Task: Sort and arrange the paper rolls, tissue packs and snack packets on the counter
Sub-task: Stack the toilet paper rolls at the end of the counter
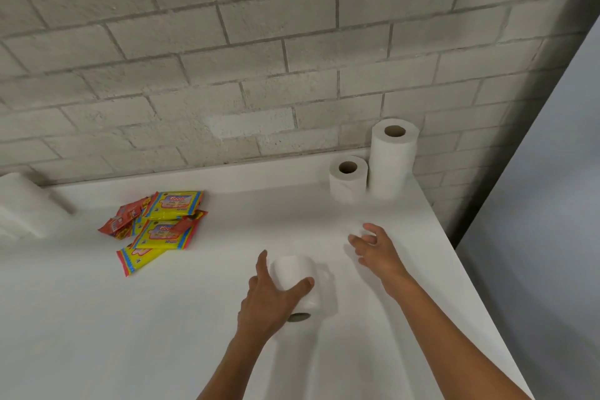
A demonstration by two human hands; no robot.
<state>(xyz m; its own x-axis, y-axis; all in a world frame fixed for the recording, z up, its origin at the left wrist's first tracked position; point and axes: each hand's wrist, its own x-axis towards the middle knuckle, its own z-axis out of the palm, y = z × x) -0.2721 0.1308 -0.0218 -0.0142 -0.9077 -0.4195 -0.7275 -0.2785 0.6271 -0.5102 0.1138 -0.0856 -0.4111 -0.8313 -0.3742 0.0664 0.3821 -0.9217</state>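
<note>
My left hand (pixel 271 299) grips a white paper roll (pixel 297 276) that lies on its side on the white counter (pixel 194 318), its core facing me. My right hand (pixel 376 248) hovers over the counter to the right of that roll, fingers spread and holding nothing. Two more rolls stand upright in the far right corner: a short roll (pixel 348 180) and a tall roll (pixel 391 161) touching it. A loose heap of yellow tissue packs (pixel 168 216) and red snack packets (pixel 125 217) lies at the middle left.
White paper packs (pixel 22 208) sit blurred at the far left against the grey brick wall (pixel 259 58). The counter's right edge (pixel 461 269) runs diagonally, with grey floor beyond it.
</note>
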